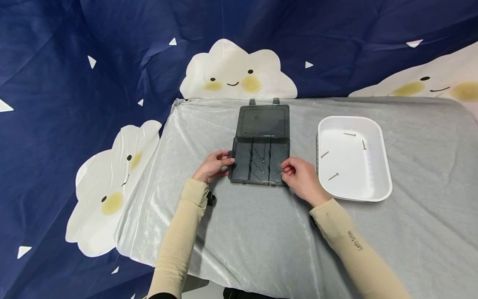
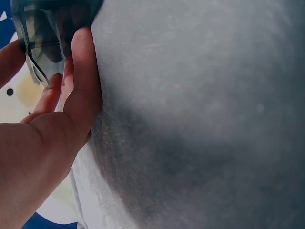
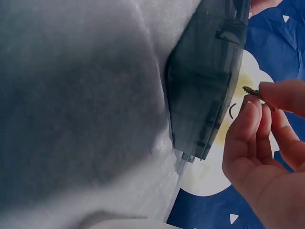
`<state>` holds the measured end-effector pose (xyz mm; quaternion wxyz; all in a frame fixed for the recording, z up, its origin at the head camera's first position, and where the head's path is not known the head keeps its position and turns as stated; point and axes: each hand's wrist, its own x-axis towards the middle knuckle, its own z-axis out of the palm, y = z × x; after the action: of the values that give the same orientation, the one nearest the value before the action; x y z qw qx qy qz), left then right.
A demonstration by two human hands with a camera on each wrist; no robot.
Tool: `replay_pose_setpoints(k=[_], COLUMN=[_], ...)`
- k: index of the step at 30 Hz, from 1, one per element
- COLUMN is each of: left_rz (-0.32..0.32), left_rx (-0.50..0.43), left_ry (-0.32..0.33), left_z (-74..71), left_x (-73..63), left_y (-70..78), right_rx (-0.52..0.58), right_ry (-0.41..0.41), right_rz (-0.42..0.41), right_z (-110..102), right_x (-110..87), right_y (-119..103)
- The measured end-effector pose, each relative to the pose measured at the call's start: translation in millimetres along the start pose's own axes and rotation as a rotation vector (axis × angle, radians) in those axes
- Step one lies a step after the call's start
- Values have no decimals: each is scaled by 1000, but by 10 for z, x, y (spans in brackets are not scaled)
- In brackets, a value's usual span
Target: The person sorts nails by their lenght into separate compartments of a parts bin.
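Note:
A dark translucent plastic box lies on the grey cloth with its lid folded back. Its middle compartment holds several long, thin metal screws. My left hand grips the box's left side, thumb at the rim and fingers against the outer wall. Over the right compartment, at the near right corner, is my right hand. Between thumb and fingertips it pinches a small brass-coloured screw, whose threaded end sticks out in the right wrist view.
A white plastic tub stands to the right of the box, with several brass-coloured screws scattered on its floor. Grey cloth covers the table. Behind it hangs a dark blue curtain with cloud prints.

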<state>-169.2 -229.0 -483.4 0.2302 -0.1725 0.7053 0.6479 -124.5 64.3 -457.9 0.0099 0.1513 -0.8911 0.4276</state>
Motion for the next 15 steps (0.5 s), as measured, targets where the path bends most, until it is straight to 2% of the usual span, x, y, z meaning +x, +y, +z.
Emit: replay_pose_setpoints(k=[7, 15], left_rz=[-2, 8], left_rx=[4, 8], left_ry=[4, 7], left_z=[-2, 8], left_x=[-2, -12], left_y=[1, 1], right_rx=[-58, -79], right_ry=[-12, -15], right_rz=[47, 51], right_z=[22, 16], right_x=[-18, -14], right_y=[11, 0])
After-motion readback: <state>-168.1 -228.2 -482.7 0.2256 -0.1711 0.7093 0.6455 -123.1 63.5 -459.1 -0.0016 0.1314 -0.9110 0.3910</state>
